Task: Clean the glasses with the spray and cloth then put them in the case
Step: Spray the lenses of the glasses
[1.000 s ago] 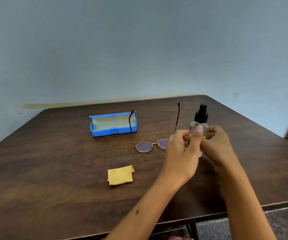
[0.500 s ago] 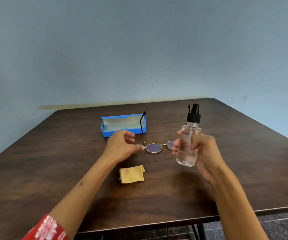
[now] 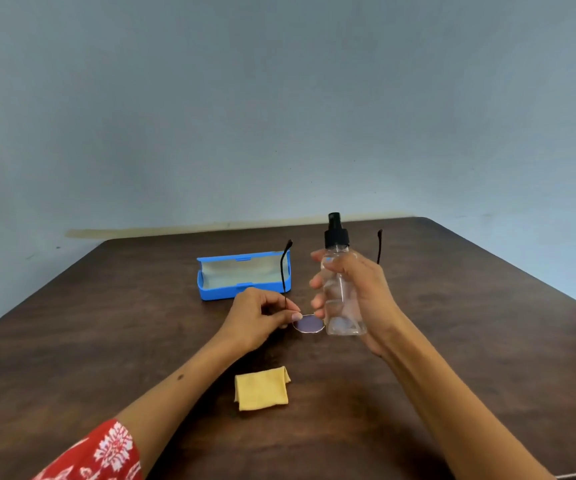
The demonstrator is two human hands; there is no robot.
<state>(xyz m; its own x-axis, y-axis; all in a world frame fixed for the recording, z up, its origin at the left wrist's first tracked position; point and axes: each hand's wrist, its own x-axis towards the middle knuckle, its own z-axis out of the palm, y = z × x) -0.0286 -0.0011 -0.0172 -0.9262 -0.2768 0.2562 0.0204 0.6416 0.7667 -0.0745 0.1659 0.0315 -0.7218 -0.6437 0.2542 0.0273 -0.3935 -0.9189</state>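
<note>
two hands busy: right hand (image 3: 356,299) grips spray bottle (image 3: 340,289), left hand (image 3: 259,318) pinches glasses (image 3: 309,323) at the hinge; a careless lift could bend the frame, or spray could miss onto the desk (image 3: 106,341).

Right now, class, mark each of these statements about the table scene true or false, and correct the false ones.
1. The right hand holds the spray bottle upright. True.
2. The blue case is closed. False: it lies open, its pale lining showing.
3. The left hand pinches the glasses at the frame's edge. True.
4. The yellow cloth is draped over the lenses. False: it lies folded on the table, nearer the person than the glasses.
5. The glasses are inside the case. False: they are in front of it.
</note>
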